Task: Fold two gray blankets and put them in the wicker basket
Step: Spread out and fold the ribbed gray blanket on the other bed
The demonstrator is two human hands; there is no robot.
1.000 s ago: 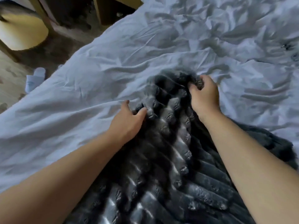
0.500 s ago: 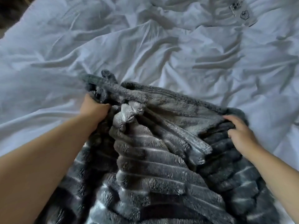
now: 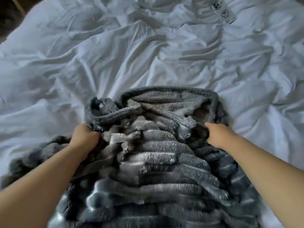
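A gray ribbed fleece blanket (image 3: 158,158) lies bunched on the bed in front of me, its far edge rolled over and its ridges running crosswise. My left hand (image 3: 84,137) grips a bunched corner at the blanket's left side, fingers curled into the cloth. My right hand (image 3: 218,134) is at the blanket's right side with its fingers tucked into a fold; the fingertips are hidden in the fabric. Only one blanket is visible, and no wicker basket is in view.
A wrinkled white sheet (image 3: 148,50) covers the bed all around the blanket. A small printed label or tag (image 3: 223,13) lies on the sheet at the far right. The bed's edge and dark floor (image 3: 8,15) show at the top left.
My view has swung from the bed's left edge toward its middle. My hands have spread apart along the blanket's far edge; the right hand then came in from the outer corner to a fold.
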